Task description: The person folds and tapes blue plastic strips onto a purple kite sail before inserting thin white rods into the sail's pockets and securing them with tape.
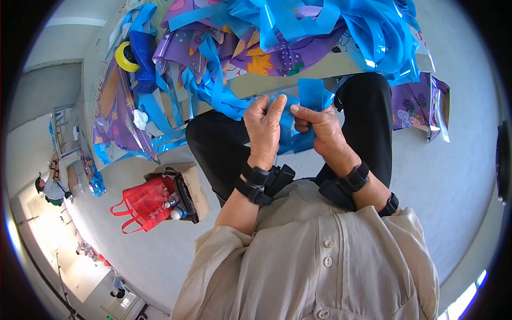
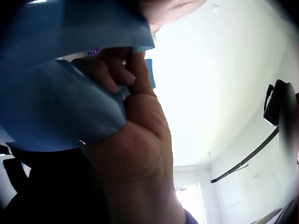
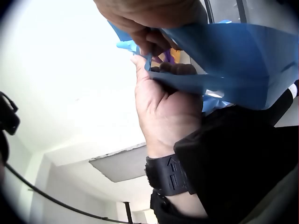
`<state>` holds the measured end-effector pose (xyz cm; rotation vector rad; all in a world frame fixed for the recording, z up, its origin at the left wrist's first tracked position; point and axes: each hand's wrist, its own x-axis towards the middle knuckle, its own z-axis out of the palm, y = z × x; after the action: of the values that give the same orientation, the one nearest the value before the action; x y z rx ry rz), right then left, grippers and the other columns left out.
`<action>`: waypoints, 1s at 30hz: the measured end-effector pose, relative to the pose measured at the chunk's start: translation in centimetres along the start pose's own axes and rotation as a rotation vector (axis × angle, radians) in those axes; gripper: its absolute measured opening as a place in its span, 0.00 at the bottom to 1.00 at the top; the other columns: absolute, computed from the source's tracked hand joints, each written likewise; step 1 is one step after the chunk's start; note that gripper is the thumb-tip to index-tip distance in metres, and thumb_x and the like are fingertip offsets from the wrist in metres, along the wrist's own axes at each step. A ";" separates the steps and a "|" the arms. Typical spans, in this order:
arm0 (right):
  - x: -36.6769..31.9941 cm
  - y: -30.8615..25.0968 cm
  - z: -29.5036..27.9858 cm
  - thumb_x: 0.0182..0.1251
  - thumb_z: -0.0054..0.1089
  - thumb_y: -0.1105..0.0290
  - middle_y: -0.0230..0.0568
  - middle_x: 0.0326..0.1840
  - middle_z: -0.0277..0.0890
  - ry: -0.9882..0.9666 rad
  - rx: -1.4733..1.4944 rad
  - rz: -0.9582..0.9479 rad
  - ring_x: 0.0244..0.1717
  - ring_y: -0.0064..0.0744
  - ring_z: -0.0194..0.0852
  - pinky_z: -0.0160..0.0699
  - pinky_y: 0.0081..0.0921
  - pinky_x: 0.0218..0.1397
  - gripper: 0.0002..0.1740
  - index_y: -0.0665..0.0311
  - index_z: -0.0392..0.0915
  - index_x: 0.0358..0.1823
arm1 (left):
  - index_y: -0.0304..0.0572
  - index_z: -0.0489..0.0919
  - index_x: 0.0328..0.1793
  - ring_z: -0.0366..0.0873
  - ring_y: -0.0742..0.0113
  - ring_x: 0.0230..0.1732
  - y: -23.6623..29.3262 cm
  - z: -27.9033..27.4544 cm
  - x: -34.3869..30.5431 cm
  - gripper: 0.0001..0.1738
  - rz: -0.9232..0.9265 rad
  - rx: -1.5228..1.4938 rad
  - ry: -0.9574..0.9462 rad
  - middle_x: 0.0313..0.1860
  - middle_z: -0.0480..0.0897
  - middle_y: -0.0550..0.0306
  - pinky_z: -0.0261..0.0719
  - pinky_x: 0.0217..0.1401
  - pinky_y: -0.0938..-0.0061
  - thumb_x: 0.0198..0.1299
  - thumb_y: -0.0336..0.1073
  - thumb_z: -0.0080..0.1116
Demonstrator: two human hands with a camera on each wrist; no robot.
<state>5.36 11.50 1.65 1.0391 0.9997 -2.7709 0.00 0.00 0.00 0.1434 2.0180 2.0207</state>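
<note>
Both hands are close together above the lap, on one blue plastic strip [image 1: 311,94]. In the head view the left hand [image 1: 263,129] pinches it between thumb and curled fingers; the right hand [image 1: 326,132] pinches it just to the right, thumb pointing left. A loop of the strip hangs below the hands. The left wrist view has the left hand [image 2: 135,121] with fingers curled on the blue strip [image 2: 60,107]. In the right wrist view the right hand [image 3: 166,107] holds the strip [image 3: 243,60] near the other hand's fingers.
Blue strips [image 1: 373,32] and purple printed sheets [image 1: 314,50] heap on the table ahead. A yellow tape roll [image 1: 126,57] in a blue dispenser [image 1: 143,61] lies at the left. On the floor are a red bag [image 1: 146,202], a cardboard box [image 1: 194,186] and, right, a purple package [image 1: 413,106].
</note>
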 end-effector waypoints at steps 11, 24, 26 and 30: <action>2.5 -2.4 -2.2 0.53 0.67 0.75 0.26 0.17 0.69 0.148 -0.372 -0.189 0.16 0.15 0.62 0.58 0.15 0.19 0.05 0.61 0.78 0.25 | 0.33 0.73 0.35 0.68 0.74 0.25 -1.9 -2.5 -0.9 0.13 0.445 1.283 -0.072 0.24 0.73 0.51 0.68 0.27 0.75 0.49 0.33 0.66; 6.4 0.2 -0.5 0.50 0.67 0.79 0.29 0.23 0.75 0.095 -0.470 -0.522 0.26 0.17 0.68 0.70 0.19 0.30 0.07 0.68 0.80 0.32 | 0.36 0.76 0.28 0.72 0.77 0.21 -2.5 2.4 4.9 0.07 0.206 0.360 0.235 0.19 0.77 0.59 0.70 0.25 0.81 0.46 0.24 0.66; 6.2 0.4 -1.2 0.49 0.63 0.81 0.41 0.27 0.79 0.111 -0.821 -0.527 0.28 0.28 0.76 0.73 0.26 0.34 0.10 0.67 0.79 0.35 | 0.36 0.77 0.28 0.73 0.76 0.21 -2.4 2.5 5.1 0.06 0.209 0.385 0.248 0.19 0.77 0.58 0.71 0.26 0.80 0.47 0.25 0.65; 6.2 1.0 -1.1 0.46 0.60 0.81 0.50 0.31 0.77 0.154 -1.019 -0.807 0.33 0.46 0.79 0.74 0.33 0.36 0.14 0.62 0.79 0.37 | 0.36 0.79 0.29 0.75 0.70 0.23 -2.8 2.7 5.3 0.03 0.273 0.413 0.263 0.20 0.78 0.53 0.73 0.28 0.75 0.49 0.26 0.63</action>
<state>1.38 12.58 -3.28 0.7290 2.8727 -1.9094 -3.95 3.93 -3.40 0.2603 2.6979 1.8139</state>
